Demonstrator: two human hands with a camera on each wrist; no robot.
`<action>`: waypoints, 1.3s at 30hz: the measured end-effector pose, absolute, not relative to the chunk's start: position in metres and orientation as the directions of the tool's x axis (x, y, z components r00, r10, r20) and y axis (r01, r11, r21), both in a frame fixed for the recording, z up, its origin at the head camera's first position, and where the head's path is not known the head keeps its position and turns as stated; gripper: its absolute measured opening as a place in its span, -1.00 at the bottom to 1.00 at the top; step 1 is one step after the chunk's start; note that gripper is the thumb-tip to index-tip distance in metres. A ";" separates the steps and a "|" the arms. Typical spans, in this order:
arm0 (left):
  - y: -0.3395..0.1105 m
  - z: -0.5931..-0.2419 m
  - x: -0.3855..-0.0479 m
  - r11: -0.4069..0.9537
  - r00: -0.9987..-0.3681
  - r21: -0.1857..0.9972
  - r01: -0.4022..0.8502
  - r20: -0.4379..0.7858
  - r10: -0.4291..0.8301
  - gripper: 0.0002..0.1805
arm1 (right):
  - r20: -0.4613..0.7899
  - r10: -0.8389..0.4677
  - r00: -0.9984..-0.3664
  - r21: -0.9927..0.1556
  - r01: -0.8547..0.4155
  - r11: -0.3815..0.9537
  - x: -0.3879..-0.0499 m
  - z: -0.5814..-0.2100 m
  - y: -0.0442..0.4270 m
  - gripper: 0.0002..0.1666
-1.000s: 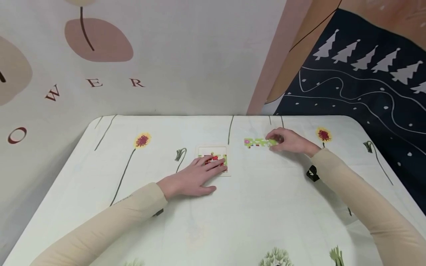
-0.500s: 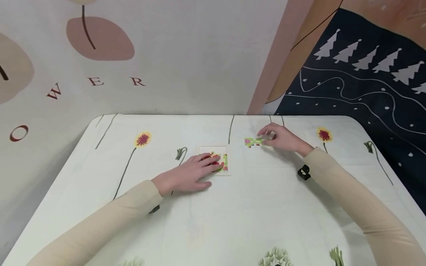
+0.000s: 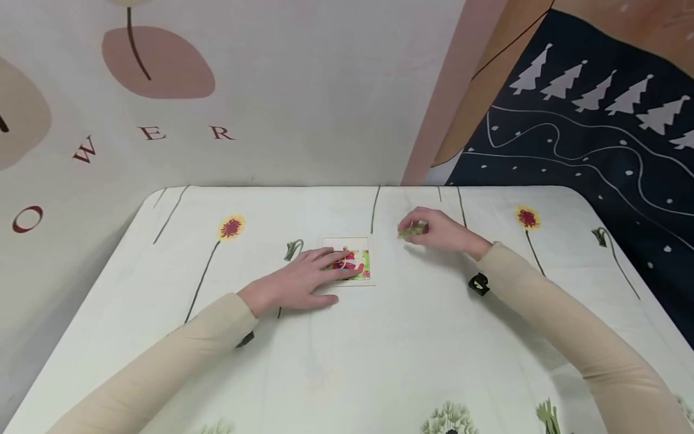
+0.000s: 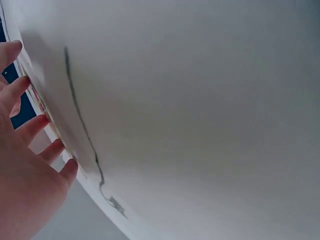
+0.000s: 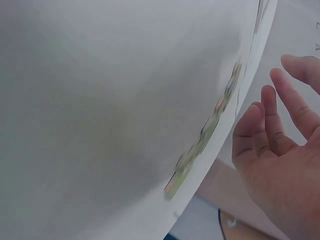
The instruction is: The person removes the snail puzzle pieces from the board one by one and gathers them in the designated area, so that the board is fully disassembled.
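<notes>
My left hand [image 3: 298,280] lies with spread fingers on a small puzzle board [image 3: 347,243] with a pale frame. Its lower part shows a red, white and green picture, partly hidden by the fingers. To the right, my right hand [image 3: 436,230] hovers over a strip of green puzzle pieces [image 3: 410,230], thumb and fingers bent loosely above it. In the right wrist view the strip [image 5: 202,137] lies flat on the table, apart from the fingertips. In the left wrist view only an edge of the board [image 4: 38,100] shows beside my left fingers.
A white cloth with printed flowers covers the table [image 3: 379,337]. Behind it hangs a pale backdrop [image 3: 325,90] with letters, and a dark panel with white trees [image 3: 585,138] at the right. Dark wrist cameras [image 3: 479,284] sit under both sleeves.
My right hand has moved left along the strip, from its right end to its left end; the strip stays in place. My left hand has slid slightly left, uncovering more of the picture.
</notes>
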State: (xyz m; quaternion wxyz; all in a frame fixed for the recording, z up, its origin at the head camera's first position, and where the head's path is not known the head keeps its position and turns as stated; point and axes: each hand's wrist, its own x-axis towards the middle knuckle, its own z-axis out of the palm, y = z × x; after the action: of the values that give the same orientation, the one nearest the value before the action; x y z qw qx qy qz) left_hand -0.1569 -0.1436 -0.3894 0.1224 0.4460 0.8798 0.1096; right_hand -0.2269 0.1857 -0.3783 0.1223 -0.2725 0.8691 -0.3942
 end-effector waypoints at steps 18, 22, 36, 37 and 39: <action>-0.145 -0.394 -0.159 0.584 -0.581 0.302 0.754 -0.111 0.807 -0.36 | -0.023 -0.642 -0.767 -0.780 -0.388 0.491 -0.220 -0.377 0.145 -0.79; -0.145 -0.394 -0.159 0.585 -0.581 0.303 0.752 -0.113 0.806 -0.35 | -0.062 -0.654 -0.754 -0.769 -0.381 0.513 -0.220 -0.377 0.136 -0.79; -0.144 -0.392 -0.158 0.579 -0.579 0.313 0.752 -0.104 0.808 -0.35 | -0.117 -0.687 -0.718 -0.703 -0.429 0.568 -0.216 -0.381 0.126 -0.71; -0.144 -0.392 -0.158 0.580 -0.580 0.312 0.753 -0.103 0.808 -0.35 | -0.120 -0.687 -0.716 -0.699 -0.431 0.571 -0.215 -0.380 0.125 -0.71; -0.145 -0.392 -0.158 0.579 -0.581 0.315 0.752 -0.097 0.808 -0.35 | -0.127 -0.688 -0.715 -0.690 -0.434 0.579 -0.214 -0.379 0.124 -0.72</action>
State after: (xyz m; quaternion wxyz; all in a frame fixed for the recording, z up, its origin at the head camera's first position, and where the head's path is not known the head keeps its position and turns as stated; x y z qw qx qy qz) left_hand -0.1578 -0.1446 -0.3923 0.1156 0.4427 0.8810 0.1205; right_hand -0.2142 0.1243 -0.3786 0.1946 -0.3235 0.8670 -0.3252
